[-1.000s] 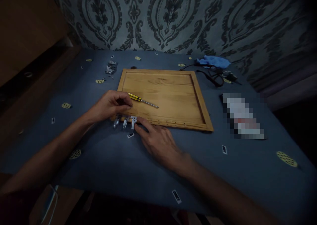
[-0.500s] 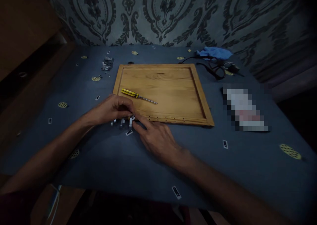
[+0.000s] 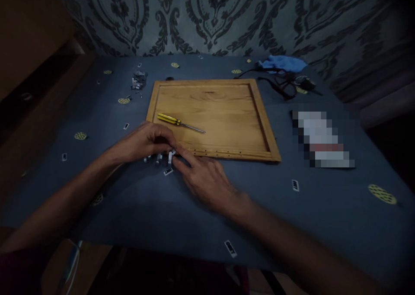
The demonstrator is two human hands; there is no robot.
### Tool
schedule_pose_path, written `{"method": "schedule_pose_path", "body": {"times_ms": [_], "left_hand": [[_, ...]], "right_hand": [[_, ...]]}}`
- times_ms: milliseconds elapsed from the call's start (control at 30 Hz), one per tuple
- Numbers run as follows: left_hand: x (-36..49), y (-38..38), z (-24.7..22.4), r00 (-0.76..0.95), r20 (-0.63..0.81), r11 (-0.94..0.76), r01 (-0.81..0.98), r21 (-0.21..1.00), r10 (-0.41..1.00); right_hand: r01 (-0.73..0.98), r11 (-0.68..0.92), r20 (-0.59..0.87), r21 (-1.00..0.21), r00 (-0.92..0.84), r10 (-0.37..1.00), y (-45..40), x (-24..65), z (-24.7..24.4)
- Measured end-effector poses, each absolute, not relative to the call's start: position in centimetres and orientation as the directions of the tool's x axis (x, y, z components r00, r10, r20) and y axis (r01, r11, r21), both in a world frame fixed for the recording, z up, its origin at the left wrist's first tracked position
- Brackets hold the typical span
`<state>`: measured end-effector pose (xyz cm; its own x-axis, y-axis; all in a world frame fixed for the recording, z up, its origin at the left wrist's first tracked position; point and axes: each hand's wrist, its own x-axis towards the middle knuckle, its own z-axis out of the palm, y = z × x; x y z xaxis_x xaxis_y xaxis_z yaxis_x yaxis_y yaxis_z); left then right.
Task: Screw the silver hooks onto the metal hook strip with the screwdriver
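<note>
Fingertips of L hand (image 3: 144, 143) pinched at the right-hand metal clip (image 3: 170, 156) on the near edge of the wooden frame (image 3: 210, 109), left part; can't tell if they grip anything. R hand (image 3: 207, 180) steadies same clip w/ thumb + index, narrow gap. Screwdriver (image 3: 170, 119) lies on frame, near-left area. Blue cloth (image 3: 282, 64) far right.

No word can be read for certain; short dark lettering is printed on small pale labels (image 3: 230, 248) scattered over the blue tablecloth (image 3: 181, 226), but its letters are too blurred to be made out; any marking on the pale object (image 3: 320, 135) at the right is hidden by pixelation.
</note>
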<state>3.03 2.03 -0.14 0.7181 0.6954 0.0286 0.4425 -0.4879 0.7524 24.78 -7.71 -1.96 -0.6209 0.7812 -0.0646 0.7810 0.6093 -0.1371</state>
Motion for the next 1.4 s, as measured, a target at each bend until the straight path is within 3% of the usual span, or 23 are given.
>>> {"method": "schedule_pose_path", "body": {"times_ms": [633,900,1000,1200,1400], "left_hand": [[3.3,2.0,0.0,0.737,0.026,-0.505,0.436,0.745,0.675],[2.2,1.4,3.0,0.666,-0.043,-0.459,0.558,0.691,0.745],[1.6,0.7,3.1,0.647,-0.019,-0.485,0.59,0.646,0.762],[1.2,-0.8,0.3,0.696,0.072,-0.648,0.618,0.445,0.714],[1.6,-1.5,-1.4,0.675,0.155,-0.666,0.614,0.424,0.721]], "right_hand": [[0.775,0.616,-0.019,-0.145,-0.624,0.781,-7.8,24.9,-2.2],[0.767,0.612,0.021,-0.193,-0.62,0.784,-7.8,25.1,-2.6],[0.764,0.616,-0.006,-0.191,-0.628,0.778,-7.7,25.1,-2.5],[0.777,0.602,-0.057,-0.184,-0.619,0.783,-7.7,24.9,-2.0],[0.792,0.59,-0.073,-0.16,-0.605,0.793,-7.7,24.6,-1.7]]}}
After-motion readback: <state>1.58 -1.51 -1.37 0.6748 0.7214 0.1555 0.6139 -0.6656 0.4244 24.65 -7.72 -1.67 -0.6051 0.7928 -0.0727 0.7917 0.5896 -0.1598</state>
